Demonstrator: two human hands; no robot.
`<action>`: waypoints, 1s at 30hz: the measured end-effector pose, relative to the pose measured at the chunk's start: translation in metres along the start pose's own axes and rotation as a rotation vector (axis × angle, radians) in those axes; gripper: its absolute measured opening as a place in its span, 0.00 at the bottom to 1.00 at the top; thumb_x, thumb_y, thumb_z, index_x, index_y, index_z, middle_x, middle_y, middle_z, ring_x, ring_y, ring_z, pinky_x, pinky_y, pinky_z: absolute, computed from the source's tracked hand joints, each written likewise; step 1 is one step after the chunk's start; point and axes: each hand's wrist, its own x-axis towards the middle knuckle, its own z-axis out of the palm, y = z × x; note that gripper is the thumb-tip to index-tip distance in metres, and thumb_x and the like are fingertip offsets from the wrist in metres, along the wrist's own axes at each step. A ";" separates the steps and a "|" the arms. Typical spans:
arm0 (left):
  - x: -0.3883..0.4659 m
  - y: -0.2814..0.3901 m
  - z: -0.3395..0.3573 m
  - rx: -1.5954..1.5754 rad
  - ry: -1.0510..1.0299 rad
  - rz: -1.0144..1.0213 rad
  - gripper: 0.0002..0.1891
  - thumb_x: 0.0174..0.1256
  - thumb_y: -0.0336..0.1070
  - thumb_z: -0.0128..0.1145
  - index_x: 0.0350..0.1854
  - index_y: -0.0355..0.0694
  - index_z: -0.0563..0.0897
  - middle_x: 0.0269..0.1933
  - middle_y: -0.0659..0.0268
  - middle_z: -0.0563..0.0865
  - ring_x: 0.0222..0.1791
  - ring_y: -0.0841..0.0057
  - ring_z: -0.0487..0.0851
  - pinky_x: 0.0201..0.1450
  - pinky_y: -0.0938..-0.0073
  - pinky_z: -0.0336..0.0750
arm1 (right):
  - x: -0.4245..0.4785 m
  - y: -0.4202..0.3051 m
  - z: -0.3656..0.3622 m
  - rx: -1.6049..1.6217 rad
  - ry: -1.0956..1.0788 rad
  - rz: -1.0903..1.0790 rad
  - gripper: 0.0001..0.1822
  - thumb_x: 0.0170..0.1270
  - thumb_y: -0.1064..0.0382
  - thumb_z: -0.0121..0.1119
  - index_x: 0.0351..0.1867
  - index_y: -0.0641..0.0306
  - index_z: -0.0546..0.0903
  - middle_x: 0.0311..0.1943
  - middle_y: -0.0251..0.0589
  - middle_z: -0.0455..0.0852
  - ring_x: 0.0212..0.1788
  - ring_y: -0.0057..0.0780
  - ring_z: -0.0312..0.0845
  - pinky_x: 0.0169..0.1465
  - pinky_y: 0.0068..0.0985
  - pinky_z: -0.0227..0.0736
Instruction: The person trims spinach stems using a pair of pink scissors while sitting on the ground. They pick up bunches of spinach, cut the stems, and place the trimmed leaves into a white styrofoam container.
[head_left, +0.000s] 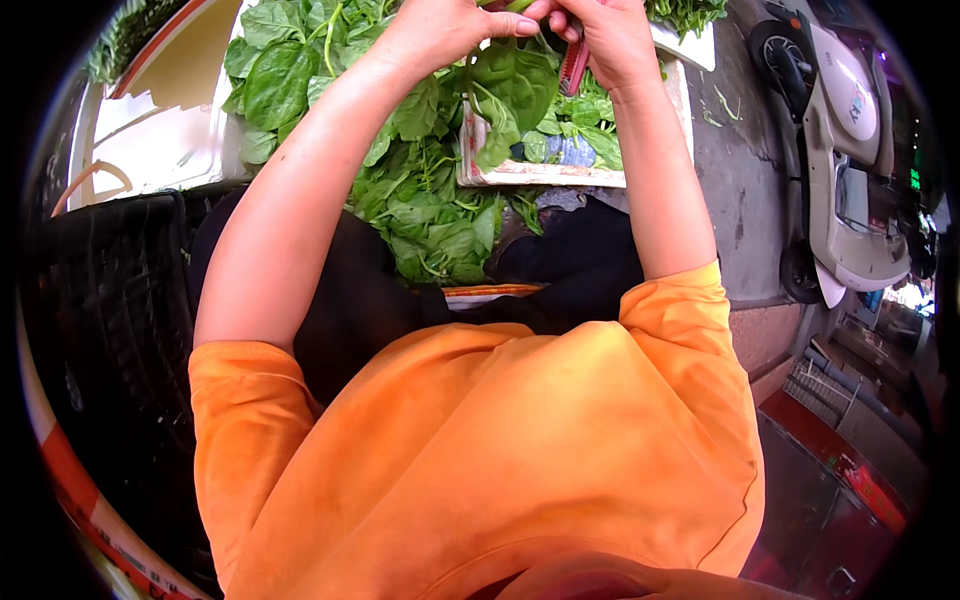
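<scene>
Both hands meet at the top edge of the view, partly cut off. My left hand (457, 26) pinches green stems between thumb and fingers, and a leafy green sprig (514, 86) hangs below it. In my right hand (611, 37) is a red-handled tool (575, 64), perhaps a cutter, pointing down; its blade cannot be made out. Beneath the hands a white foam box (547, 177) holds loose leaves. A large heap of leafy greens (281, 82) lies to the left, and more leaves (442, 225) spill down between my knees.
A black plastic crate (112, 300) stands at my left, below a white foam box (157, 142). More greens (686, 11) lie at the top right on a white edge. A parked scooter (855, 172) stands on the concrete floor (739, 195) to the right.
</scene>
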 end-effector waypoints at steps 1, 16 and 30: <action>0.002 -0.003 -0.005 0.006 0.022 -0.058 0.08 0.52 0.26 0.61 0.36 0.36 0.82 0.28 0.71 0.82 0.26 0.88 0.75 0.28 0.86 0.69 | 0.003 0.002 0.004 -0.044 -0.003 -0.003 0.11 0.65 0.57 0.54 0.34 0.63 0.76 0.21 0.29 0.79 0.19 0.10 0.67 0.22 0.07 0.61; -0.006 -0.018 -0.044 0.131 0.233 -0.247 0.05 0.50 0.32 0.65 0.23 0.37 0.84 0.19 0.71 0.80 0.19 0.85 0.73 0.24 0.82 0.66 | -0.003 0.031 0.034 0.201 -0.201 0.261 0.17 0.68 0.55 0.47 0.55 0.58 0.71 0.22 0.24 0.74 0.20 0.08 0.63 0.23 0.07 0.56; 0.014 -0.024 -0.054 0.111 0.128 -0.003 0.07 0.64 0.36 0.50 0.30 0.40 0.78 0.27 0.72 0.79 0.28 0.87 0.73 0.34 0.86 0.65 | 0.004 0.161 -0.153 -0.346 0.113 0.644 0.13 0.57 0.52 0.61 0.30 0.60 0.81 0.14 0.24 0.72 0.14 0.11 0.57 0.17 0.14 0.51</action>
